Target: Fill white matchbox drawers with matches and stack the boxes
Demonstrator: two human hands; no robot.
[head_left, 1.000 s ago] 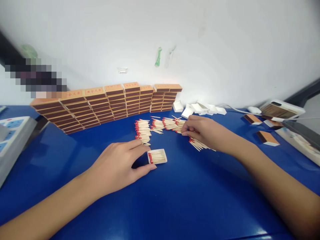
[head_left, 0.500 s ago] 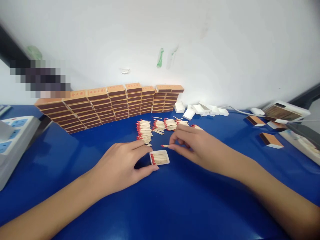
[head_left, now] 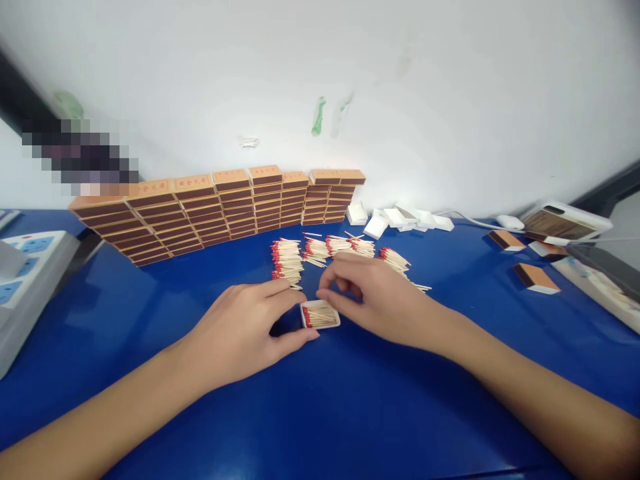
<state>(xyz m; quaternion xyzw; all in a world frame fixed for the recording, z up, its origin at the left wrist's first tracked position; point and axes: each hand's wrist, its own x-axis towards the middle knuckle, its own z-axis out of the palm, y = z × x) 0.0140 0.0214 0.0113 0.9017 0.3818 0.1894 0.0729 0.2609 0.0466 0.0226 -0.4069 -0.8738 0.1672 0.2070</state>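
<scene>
On the blue table lies a small white matchbox tray [head_left: 337, 325] with a row of red-tipped matches [head_left: 320, 315] in it, heads to the left. The thumb and forefinger of my left hand [head_left: 255, 320] close round the tray's left end. My right hand [head_left: 367, 297] hovers at the tray's upper right corner, thumb and forefinger pinched together; whatever they hold is hidden. Behind the hands, loose matches lie in heaps, one heap [head_left: 287, 260] just beyond my left fingers and another [head_left: 395, 259] beyond my right hand.
Stacked matchboxes [head_left: 215, 207] form a wall along the back left. White empty trays [head_left: 400, 217] lie behind the match heaps. At right are loose matchboxes [head_left: 537, 278], a phone [head_left: 565, 223] and a white cable [head_left: 480, 223]. A power strip [head_left: 35, 273] stands at left. A blurred patch covers the upper left.
My right hand has moved left to the tray, and the match that showed at its fingertips is no longer visible there. My left hand stays at the tray's left end.
</scene>
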